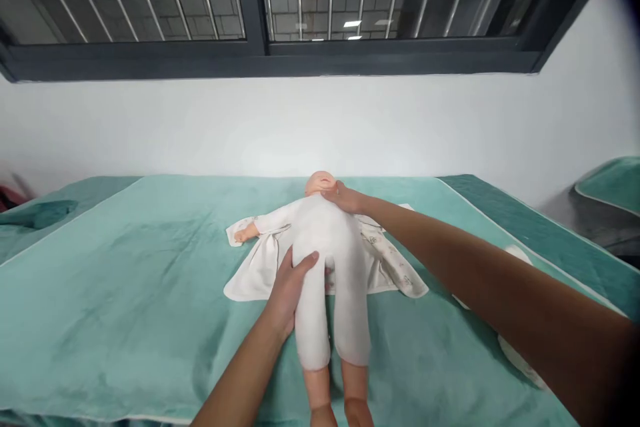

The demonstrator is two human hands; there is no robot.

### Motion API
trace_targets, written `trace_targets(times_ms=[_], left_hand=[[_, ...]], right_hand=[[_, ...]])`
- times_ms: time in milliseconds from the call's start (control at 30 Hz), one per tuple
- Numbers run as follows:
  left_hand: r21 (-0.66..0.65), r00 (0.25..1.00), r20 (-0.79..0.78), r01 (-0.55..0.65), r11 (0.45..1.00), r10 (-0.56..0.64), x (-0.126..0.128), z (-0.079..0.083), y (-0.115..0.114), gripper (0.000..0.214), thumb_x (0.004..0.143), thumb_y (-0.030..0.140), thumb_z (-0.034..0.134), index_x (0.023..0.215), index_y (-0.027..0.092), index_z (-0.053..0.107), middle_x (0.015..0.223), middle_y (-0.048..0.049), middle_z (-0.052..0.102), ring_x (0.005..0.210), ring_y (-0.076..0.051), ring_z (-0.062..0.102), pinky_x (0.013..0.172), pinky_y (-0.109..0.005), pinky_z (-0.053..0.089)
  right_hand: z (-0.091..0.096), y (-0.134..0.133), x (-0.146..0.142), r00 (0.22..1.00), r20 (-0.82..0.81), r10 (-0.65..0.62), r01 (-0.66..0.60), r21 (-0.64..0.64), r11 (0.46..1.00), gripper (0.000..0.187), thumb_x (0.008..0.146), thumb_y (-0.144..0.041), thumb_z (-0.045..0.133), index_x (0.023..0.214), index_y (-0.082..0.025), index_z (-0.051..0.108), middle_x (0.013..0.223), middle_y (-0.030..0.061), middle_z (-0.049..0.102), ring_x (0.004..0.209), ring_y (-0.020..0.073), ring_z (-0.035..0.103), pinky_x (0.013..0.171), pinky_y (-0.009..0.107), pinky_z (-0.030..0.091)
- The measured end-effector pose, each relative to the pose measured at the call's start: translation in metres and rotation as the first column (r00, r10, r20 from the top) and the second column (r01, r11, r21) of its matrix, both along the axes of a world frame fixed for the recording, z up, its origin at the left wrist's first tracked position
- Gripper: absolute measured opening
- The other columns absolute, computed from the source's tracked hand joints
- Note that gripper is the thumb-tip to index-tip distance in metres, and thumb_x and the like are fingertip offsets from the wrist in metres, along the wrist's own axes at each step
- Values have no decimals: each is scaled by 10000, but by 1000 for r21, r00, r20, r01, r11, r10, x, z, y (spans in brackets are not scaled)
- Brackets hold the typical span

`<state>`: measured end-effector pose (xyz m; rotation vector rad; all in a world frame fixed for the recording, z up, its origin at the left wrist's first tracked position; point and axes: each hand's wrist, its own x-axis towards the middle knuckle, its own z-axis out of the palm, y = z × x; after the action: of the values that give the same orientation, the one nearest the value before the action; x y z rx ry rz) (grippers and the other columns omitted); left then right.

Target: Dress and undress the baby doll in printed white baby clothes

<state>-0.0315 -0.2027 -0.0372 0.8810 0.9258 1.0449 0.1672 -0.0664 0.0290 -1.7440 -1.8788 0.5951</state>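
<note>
A baby doll point(320, 233) with a white cloth body lies on its back, head towards the wall and bare feet towards me. Under its back a white printed baby shirt point(250, 278) is spread out, and the doll's arm on the left lies along one sleeve. My left hand point(290, 288) grips the hip and upper thigh on the left side, thumb on top, other fingers partly hidden beneath. At the doll's neck and shoulder on the right, my right hand point(345, 199) is closed; its fingertips are partly hidden. That forearm covers the doll's other arm.
A green sheet point(125, 280) covers the bed surface, which meets a white wall point(200, 127) below a dark-framed barred window point(260, 63). White cloth items point(520, 360) lie partly behind my right forearm. Green fabric point(613, 183) is at the far right.
</note>
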Motion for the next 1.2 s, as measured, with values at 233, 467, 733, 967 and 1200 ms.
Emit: trace_targets(times_ms=[233, 467, 733, 967, 1200], left_hand=[[-11, 998, -42, -44, 999, 44, -2, -11, 2, 594, 819, 512, 670, 1344, 283, 512, 1202, -100, 676, 883, -243, 714, 636, -323, 599], [138, 941, -259, -189, 972, 220, -5, -15, 0, 551, 852, 510, 621, 1327, 238, 560, 1288, -102, 644, 1325, -321, 494, 1018, -419, 481], [142, 902, -388, -145, 979, 190, -9, -13, 8, 461, 904, 539, 516, 1244, 244, 615, 1344, -74, 606, 1211, -276, 568, 995, -380, 466], [752, 327, -622, -5, 659, 712, -48, -28, 79, 258, 864, 271, 547, 1093, 215, 651, 1190, -89, 651, 1176, -294, 522, 1041, -449, 378], [640, 330, -660, -222, 735, 675, -79, -47, 109, 253, 876, 341, 487, 917, 174, 673, 913, -72, 705, 859, -222, 616, 777, -318, 449]], right_hand=[[7, 8, -38, 832, 553, 49, -235, 272, 933, 358, 992, -344, 321, 1217, -154, 526, 1173, 180, 634, 1099, 320, 567, 910, 432, 415], [-29, 21, -142, 624, 645, 442, -555, -33, 831, 384, 927, -488, 497, 1163, -193, 565, 1164, 123, 641, 1045, 302, 593, 862, 422, 445], [-22, 19, -125, 691, 609, 388, -549, 94, 831, 410, 972, -534, 400, 1079, -183, 582, 1112, 122, 634, 970, 271, 601, 722, 351, 445], [-18, 14, -88, 710, 618, 337, -515, 128, 848, 449, 965, -577, 391, 1079, -187, 582, 1081, 121, 648, 952, 275, 598, 758, 369, 423], [-28, 14, -87, 708, 615, 347, -531, 141, 835, 607, 951, -677, 257, 1035, -193, 614, 1003, 122, 666, 914, 274, 605, 754, 373, 392]])
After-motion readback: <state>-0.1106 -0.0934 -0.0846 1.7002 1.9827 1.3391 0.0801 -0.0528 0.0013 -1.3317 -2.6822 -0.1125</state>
